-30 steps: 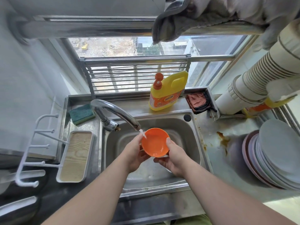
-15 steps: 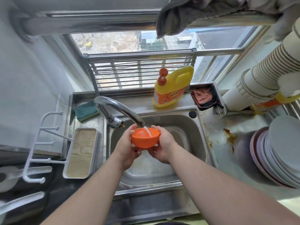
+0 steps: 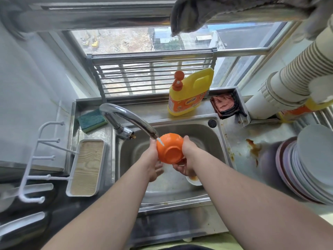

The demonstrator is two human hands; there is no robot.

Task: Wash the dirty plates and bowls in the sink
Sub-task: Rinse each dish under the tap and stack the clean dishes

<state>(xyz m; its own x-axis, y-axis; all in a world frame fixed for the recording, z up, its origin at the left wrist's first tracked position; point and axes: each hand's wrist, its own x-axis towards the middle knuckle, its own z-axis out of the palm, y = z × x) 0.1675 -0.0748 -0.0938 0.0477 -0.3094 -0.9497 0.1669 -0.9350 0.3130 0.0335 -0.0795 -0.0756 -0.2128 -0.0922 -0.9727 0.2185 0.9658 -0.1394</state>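
Observation:
An orange bowl (image 3: 170, 148) is turned with its base toward me, held over the steel sink (image 3: 212, 139) under the tap (image 3: 129, 118). A thin stream of water hits its upper left side. My left hand (image 3: 153, 163) holds the bowl's left side and my right hand (image 3: 187, 157) grips its right side with the thumb on top. Below my right wrist a small white dish (image 3: 193, 180) with orange sauce lies in the basin, partly hidden.
A stack of plates (image 3: 310, 166) leans on the right counter beside a sauce stain (image 3: 254, 148). A yellow detergent bottle (image 3: 191, 92) and red cloth (image 3: 225, 105) stand behind the sink. A green sponge (image 3: 91, 120) and wooden-bottomed tray (image 3: 86, 168) lie left.
The bowl has been turned over: its open side faced me, then lay level under the water, and now its base faces me. Both hands stayed on it.

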